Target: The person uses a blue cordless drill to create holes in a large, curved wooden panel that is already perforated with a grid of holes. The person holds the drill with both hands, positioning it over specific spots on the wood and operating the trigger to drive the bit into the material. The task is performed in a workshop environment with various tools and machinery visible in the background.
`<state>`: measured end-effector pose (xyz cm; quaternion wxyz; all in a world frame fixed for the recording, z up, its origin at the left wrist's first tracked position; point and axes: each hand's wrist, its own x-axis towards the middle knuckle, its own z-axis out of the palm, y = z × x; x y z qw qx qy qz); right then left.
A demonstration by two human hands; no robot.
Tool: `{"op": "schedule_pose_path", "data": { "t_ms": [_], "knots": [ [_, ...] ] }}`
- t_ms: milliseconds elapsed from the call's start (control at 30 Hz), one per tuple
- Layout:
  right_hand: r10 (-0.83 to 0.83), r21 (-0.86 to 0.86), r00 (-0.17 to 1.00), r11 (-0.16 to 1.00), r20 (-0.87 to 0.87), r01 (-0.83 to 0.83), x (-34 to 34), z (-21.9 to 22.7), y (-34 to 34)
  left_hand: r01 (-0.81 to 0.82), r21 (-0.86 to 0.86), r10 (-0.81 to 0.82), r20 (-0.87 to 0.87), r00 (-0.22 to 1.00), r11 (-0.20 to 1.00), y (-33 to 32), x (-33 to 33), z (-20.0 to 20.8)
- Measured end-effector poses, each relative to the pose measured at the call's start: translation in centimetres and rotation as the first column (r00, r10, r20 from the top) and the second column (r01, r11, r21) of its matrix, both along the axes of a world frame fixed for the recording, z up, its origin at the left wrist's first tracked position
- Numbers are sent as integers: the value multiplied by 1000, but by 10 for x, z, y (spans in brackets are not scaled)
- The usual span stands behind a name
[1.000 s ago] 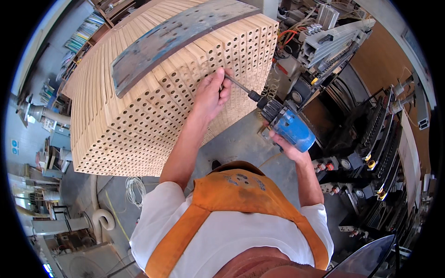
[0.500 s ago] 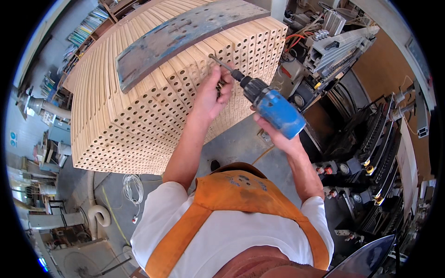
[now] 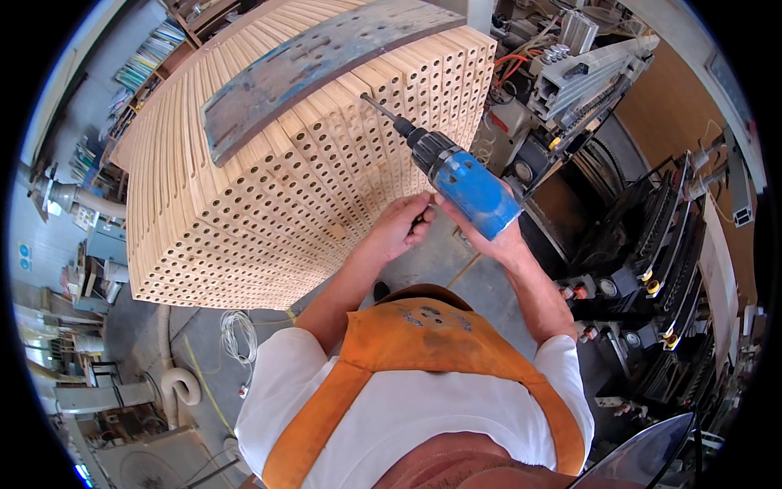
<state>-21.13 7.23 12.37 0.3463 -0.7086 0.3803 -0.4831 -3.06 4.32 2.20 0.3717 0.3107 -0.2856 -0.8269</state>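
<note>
A large block of pale wooden slats (image 3: 269,232), its near face pierced by rows of round holes, fills the far left of the scene. To the right stands a long black machine with metal rails (image 3: 664,244). The person wears a worn orange bib apron (image 3: 432,342) over a white shirt. A scuffed, blue-grey flat plate (image 3: 318,73) lies across the top of the block. The blue-and-black cordless drill (image 3: 472,196) is right of the near face, gripped by the right hand (image 3: 487,243), fingers wrapped around it. Near and left of it, the left hand (image 3: 397,231) has thumb and forefinger pressed together, other fingers curled around small dark pieces (image 3: 419,218); what the fingertips pinch cannot be told. The drill's slim dark metal bit (image 3: 380,107) points far left, its tip at the block's upper edge; whether it enters a hole is unclear.
</note>
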Motion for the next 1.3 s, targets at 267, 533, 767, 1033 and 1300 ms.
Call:
{"op": "schedule_pose_path", "data": {
  "t_ms": [267,533,767,1033,1300],
  "knots": [
    [-73,-278,990,960,-123,36,-13,-8,5,-369,-535,455,33,890,760,-36,24,114],
    [-227,35,963,974,146,224,-23,-24,3,-346,-323,378,37,925,881,-36,14,105],
    [-211,303,926,946,314,112,-32,-27,-8,-93,-282,142,159,977,955,-14,20,47],
    [-50,366,942,927,333,-80,-47,-40,25,-303,-365,342,47,938,880,-12,41,64],
    [41,389,910,895,414,-218,-35,-50,35,-177,-335,175,-37,984,925,-34,52,71]
  ]
}}
